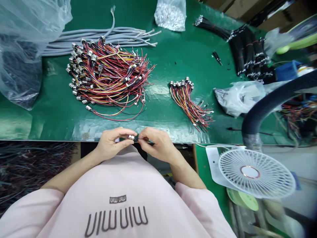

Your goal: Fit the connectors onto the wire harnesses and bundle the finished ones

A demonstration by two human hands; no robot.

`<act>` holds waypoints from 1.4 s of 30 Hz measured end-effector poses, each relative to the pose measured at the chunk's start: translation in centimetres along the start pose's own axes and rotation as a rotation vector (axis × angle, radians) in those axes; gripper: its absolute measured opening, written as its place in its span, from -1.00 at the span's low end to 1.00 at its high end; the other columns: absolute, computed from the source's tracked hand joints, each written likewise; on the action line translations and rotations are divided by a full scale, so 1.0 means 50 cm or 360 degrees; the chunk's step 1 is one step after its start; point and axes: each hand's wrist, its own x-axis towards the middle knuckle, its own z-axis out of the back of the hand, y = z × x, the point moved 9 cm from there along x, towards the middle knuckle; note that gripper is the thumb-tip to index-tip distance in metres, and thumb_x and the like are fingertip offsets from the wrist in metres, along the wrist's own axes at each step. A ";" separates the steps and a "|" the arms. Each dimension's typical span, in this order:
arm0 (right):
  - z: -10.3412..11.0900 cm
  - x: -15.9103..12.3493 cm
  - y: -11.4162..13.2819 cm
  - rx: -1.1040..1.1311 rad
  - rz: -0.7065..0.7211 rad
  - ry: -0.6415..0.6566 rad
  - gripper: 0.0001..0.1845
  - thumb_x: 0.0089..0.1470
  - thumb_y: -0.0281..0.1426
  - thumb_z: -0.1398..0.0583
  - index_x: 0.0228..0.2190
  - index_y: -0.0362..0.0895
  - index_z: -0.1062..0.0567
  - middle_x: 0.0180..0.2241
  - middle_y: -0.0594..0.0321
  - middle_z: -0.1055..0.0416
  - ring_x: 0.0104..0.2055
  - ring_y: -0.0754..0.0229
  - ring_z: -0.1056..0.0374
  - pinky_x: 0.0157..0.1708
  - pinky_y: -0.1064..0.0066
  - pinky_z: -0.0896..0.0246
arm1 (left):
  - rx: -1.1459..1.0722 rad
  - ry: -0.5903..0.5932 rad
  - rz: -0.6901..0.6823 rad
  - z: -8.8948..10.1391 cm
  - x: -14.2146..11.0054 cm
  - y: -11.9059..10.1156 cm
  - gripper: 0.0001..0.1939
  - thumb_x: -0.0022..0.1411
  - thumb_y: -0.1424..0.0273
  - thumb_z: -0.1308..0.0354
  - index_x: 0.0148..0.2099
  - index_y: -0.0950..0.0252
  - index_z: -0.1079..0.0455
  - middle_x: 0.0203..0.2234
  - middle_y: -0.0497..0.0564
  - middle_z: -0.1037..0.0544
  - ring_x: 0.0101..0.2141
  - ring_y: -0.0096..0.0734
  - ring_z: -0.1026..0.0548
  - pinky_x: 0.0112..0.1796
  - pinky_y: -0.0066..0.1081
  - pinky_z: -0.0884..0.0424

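Note:
At the front edge of the green table, my left hand (114,142) pinches a small silver metal connector (131,137) between thumb and fingertips. My right hand (155,141) is closed beside it, its fingertips on the dark wired end behind the connector; most of the wires are hidden by the fingers. Beyond my hands lies a large heap of wired connectors (111,76), with silver heads to the left and red, yellow, black and white wires to the right. To the right, a smaller bundle of wired connectors (188,102) is fanned out on the table.
Grey cables (128,34) lie behind the heap. Plastic bags (170,15) stand at the back, the left and the right. Black cable bundles (244,53) rest at the far right. A white fan (257,173) and a dark flexible hose (274,99) occupy the right side.

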 end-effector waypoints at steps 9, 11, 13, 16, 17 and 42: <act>0.012 -0.002 -0.006 0.0236 -0.0030 0.0035 -0.86 0.14 -0.55 -0.08 -0.42 -0.13 -0.35 -0.47 0.31 -0.36 -0.44 0.35 -0.28 -0.40 0.52 -0.22 | -0.0306 -0.0027 0.0158 -0.002 0.004 0.003 -0.79 0.13 0.35 -0.33 -0.18 0.33 -0.54 -0.30 0.10 -0.67 -0.32 -0.36 -0.64 -0.27 -0.45 -0.59; 0.017 -0.006 0.011 0.0072 0.0114 0.0032 -0.82 0.17 -0.58 -0.03 -0.40 -0.13 -0.36 -0.42 0.25 -0.38 -0.36 0.31 -0.30 -0.34 0.48 -0.25 | -0.0355 -0.0015 0.0192 -0.004 0.004 0.006 -0.78 0.12 0.34 -0.33 -0.19 0.34 -0.53 -0.30 0.12 -0.67 -0.31 -0.34 -0.64 -0.27 -0.45 -0.60; 0.015 -0.010 0.024 -0.0073 0.0204 0.0063 -0.79 0.19 -0.58 0.00 -0.35 -0.15 -0.40 -0.36 0.18 -0.39 -0.30 0.27 -0.33 -0.31 0.46 -0.28 | -0.0392 0.0007 0.0234 -0.007 0.003 0.012 -0.76 0.12 0.32 -0.33 -0.18 0.35 -0.53 -0.29 0.14 -0.67 -0.30 -0.31 -0.64 -0.27 -0.42 -0.61; 0.018 -0.015 0.032 -0.0182 0.0241 0.0054 -0.77 0.17 -0.60 -0.01 -0.30 -0.16 -0.44 -0.27 0.11 -0.40 -0.25 0.25 -0.35 -0.28 0.45 -0.31 | -0.0447 0.0028 0.0280 -0.010 0.000 0.022 -0.73 0.12 0.31 -0.34 -0.16 0.36 -0.52 -0.28 0.15 -0.67 -0.29 -0.28 -0.65 -0.26 -0.37 -0.61; 0.020 -0.015 0.034 -0.0172 0.0242 0.0035 -0.76 0.16 -0.61 -0.02 -0.30 -0.16 -0.44 -0.26 0.11 -0.41 -0.24 0.25 -0.36 -0.26 0.45 -0.32 | -0.0471 0.0023 0.0286 -0.010 -0.001 0.024 -0.73 0.12 0.31 -0.34 -0.16 0.36 -0.51 -0.28 0.15 -0.67 -0.29 -0.28 -0.65 -0.25 -0.37 -0.61; 0.020 -0.022 0.045 -0.0041 0.0209 -0.0096 -0.81 0.11 -0.57 -0.10 -0.28 -0.18 -0.49 -0.17 0.05 -0.48 -0.13 0.20 -0.44 -0.14 0.36 -0.42 | -0.0729 -0.0021 0.0430 -0.008 -0.009 0.033 -0.76 0.02 0.40 -0.40 -0.22 0.33 -0.56 -0.31 0.10 -0.67 -0.31 -0.32 -0.64 -0.27 -0.42 -0.59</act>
